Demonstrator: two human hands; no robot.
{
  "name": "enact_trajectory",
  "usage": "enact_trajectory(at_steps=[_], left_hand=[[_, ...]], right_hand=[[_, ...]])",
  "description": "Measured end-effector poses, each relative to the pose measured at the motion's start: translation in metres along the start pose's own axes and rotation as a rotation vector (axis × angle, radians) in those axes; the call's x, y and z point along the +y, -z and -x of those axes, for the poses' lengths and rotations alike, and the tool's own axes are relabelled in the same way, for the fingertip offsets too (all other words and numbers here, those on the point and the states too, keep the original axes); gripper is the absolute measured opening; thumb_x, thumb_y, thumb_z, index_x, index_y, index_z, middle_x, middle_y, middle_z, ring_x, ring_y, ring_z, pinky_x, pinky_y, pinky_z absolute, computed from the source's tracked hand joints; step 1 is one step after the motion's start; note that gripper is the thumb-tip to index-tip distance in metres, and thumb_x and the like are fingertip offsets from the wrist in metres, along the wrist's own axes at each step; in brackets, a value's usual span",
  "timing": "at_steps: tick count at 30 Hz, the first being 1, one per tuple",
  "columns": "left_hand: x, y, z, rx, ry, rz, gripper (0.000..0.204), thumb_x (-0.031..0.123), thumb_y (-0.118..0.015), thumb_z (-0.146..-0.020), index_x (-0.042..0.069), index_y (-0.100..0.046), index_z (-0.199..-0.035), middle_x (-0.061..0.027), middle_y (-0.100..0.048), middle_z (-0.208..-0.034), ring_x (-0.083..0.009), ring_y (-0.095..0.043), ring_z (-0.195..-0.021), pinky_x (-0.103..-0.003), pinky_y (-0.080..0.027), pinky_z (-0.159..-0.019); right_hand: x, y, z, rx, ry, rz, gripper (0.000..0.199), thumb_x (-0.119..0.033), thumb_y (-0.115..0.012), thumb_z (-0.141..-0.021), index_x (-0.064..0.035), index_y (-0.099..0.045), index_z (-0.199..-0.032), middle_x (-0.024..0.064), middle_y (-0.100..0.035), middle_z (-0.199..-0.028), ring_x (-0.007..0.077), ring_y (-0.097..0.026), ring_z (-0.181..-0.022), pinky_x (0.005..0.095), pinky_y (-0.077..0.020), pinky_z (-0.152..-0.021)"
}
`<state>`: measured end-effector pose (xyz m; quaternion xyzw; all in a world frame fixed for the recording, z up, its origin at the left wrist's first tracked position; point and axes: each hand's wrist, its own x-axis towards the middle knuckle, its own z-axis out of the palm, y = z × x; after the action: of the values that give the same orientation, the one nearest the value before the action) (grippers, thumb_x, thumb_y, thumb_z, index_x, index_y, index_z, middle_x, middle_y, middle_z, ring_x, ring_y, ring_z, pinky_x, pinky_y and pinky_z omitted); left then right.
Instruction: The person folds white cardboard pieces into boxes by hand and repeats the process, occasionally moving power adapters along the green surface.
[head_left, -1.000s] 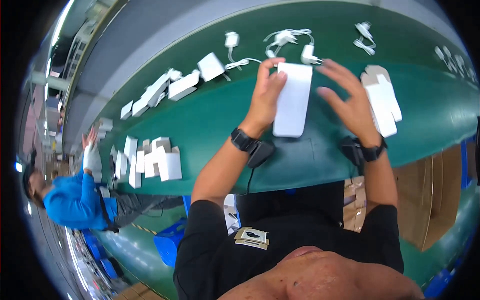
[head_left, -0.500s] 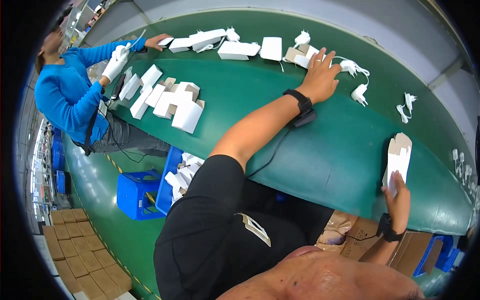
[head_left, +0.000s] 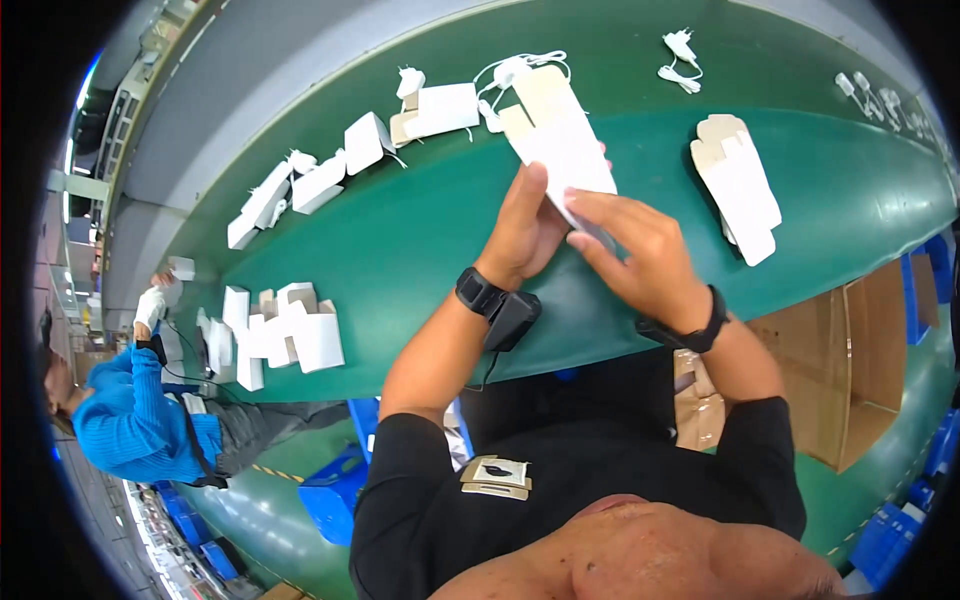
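White card makes up the flat carton [head_left: 560,140] that both hands hold above the green belt [head_left: 400,240], near the middle of the scene, with its brown-lined flaps pointing to the far side. The left hand [head_left: 525,225] grips the carton from the left, thumb laid up along its face, and the right hand [head_left: 640,245] pinches its near right corner with the fingers curled under it. Each wrist carries a black band, and a small black unit hangs from the left one. To the right, on the belt, lies a stack of flat cartons [head_left: 740,185], apart from the hands. On the far side sit a closed white box [head_left: 440,108] and white chargers with coiled leads [head_left: 510,72], just beyond the held carton. Further left a row of folded boxes [head_left: 300,185] runs along the belt. At the near left stand open boxes [head_left: 285,330], and beside them a co-worker in a blue sleeve [head_left: 130,420] reaches up with a white-gloved hand [head_left: 150,305].
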<state>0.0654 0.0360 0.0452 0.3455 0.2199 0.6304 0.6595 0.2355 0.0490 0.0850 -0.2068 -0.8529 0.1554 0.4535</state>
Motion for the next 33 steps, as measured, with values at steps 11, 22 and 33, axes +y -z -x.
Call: enact_trajectory(at_steps=[11,22,33], left_hand=[[0.000,0.023,0.007,-0.116,0.084,-0.167,0.073,0.041,-0.060,-0.097,0.003,-0.027,-0.150,-0.0189,-0.053,-0.134,-0.0271,-0.059,-0.118,-0.042,-0.047,-0.104],[-0.016,0.046,-0.001,0.027,-0.119,-0.494,0.058,0.025,-0.054,-0.102,0.013,-0.022,-0.148,-0.0185,-0.054,-0.130,-0.0222,-0.058,-0.115,-0.037,-0.049,-0.096],[-0.026,0.034,0.008,0.091,-0.209,-0.461,0.065,0.012,-0.055,-0.101,0.012,-0.010,-0.149,-0.0244,-0.054,-0.131,-0.0243,-0.061,-0.111,-0.035,-0.053,-0.091]], right_hand=[[0.076,0.041,-0.063,-0.785,-0.750,-0.459,0.036,-0.016,-0.071,-0.091,-0.0073,-0.059,-0.124,0.0020,-0.062,-0.082,0.0062,-0.055,-0.070,0.0218,-0.0443,-0.066],[0.111,-0.027,-0.006,-0.205,-0.553,-0.911,0.038,-0.017,-0.065,-0.095,-0.0016,-0.055,-0.129,0.0096,-0.062,-0.119,0.0161,-0.060,-0.108,0.0291,-0.0468,-0.096],[0.094,-0.030,-0.005,-0.047,-0.404,-0.837,0.020,-0.011,-0.067,-0.094,0.0008,-0.069,-0.109,0.0129,-0.064,-0.119,0.0214,-0.062,-0.115,0.0299,-0.0495,-0.094]])
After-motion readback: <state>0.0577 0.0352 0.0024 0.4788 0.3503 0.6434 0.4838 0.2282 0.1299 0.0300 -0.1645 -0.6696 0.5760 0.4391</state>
